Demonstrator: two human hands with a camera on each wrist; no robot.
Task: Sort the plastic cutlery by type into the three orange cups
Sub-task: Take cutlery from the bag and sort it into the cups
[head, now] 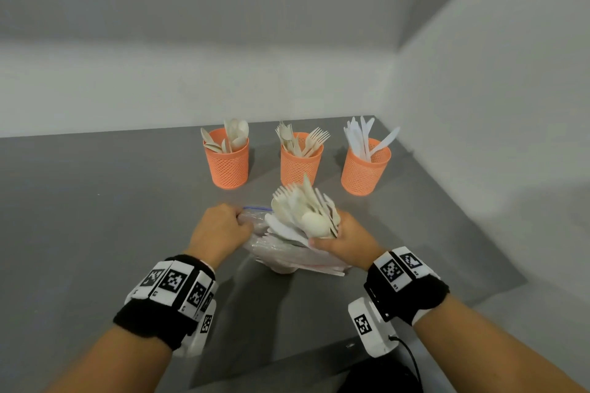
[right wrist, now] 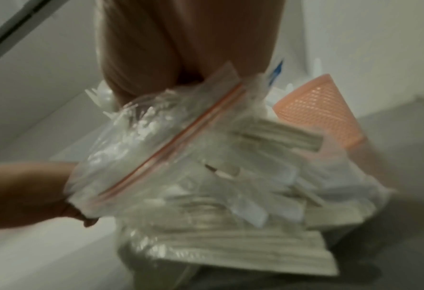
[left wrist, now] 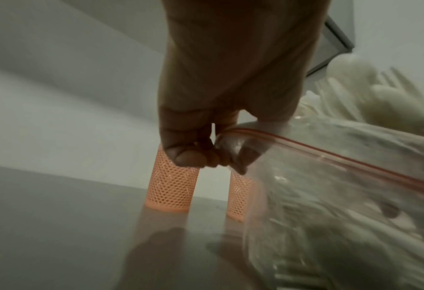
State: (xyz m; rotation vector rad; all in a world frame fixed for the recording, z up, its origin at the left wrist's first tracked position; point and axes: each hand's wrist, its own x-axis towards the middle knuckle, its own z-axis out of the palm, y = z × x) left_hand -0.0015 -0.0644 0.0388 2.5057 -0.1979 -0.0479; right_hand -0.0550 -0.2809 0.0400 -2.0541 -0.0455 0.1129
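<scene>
Three orange mesh cups stand in a row at the back of the grey table: the left cup [head: 227,159] holds spoons, the middle cup [head: 300,159] forks, the right cup [head: 365,169] white knives. In front of them lies a clear zip bag [head: 281,252] full of mixed cutlery. My left hand [head: 220,230] pinches the bag's rim [left wrist: 230,155] at its left corner. My right hand [head: 344,239] grips a bundle of cutlery [head: 306,214] that fans up out of the bag's mouth, with forks, spoons and knives mixed. The bag's zip strip [right wrist: 181,137] runs under my right palm.
A white wall closes the table [head: 111,201] at the back and on the right, close behind the right cup. Bare grey tabletop stretches to the left of the cups and the bag. Black wrist bands with markers sit on both forearms.
</scene>
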